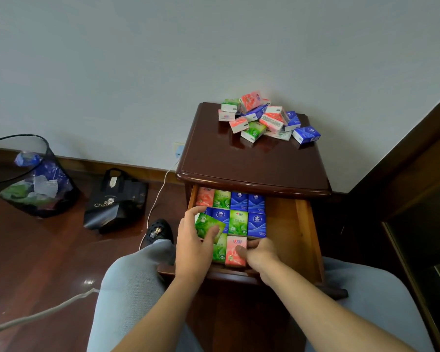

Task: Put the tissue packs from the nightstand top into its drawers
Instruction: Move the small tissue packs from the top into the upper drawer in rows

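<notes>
Left hand grips one green pack, right hand presses one pink pack in drawer.

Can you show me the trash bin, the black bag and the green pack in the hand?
trash bin (36, 196): head view, mesh side.
black bag (117, 201): head view, front face.
green pack (207, 226): head view, top face, in left hand (194, 246).

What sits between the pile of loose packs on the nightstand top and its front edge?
Nothing: in the head view, the nightstand top is bare polished wood from the pile of packs to the front edge.
</notes>
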The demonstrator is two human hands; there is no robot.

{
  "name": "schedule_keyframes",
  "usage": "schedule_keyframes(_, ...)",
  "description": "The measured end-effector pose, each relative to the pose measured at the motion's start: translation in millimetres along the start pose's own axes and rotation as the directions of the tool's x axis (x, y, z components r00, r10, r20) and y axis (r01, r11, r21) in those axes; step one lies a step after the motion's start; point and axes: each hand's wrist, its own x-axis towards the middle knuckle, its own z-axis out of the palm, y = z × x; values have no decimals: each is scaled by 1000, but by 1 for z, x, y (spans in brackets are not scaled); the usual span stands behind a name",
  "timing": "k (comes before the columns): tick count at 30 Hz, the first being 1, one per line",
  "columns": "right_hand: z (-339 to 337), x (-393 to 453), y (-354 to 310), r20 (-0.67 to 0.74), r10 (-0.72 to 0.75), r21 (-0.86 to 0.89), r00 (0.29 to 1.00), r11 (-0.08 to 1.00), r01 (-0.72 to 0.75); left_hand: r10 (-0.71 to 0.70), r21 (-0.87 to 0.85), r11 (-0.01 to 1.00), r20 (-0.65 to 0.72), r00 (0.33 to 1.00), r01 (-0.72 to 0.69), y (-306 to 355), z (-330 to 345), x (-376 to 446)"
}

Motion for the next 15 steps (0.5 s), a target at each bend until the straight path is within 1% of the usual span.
schedule_keyframes(3,2,3,2,-38,-22,0,999,1000,22,0,20,1000,7,1000,0,0,1,-1)
schedule_keyframes(7,4,5,2,-68,-15,-28,998,1000,13,-18,-54,998,7,1000,18,1,0,0)
schedule_keyframes(10,4,6,2,-106,-24,-44,994,999,20,-7,-49,999,-7,1000,7,2,-1,-2)
schedule_keyframes(12,3,7,3,-133,-48,-88,990,995,37,14,-18,1000,-14,1000,-14,1,-1,-3)
schedule_keyframes(15,5,10,5,-126,-80,-178,989,982,57,26,7,1000,-9,1000,-26,1,-1,-3)
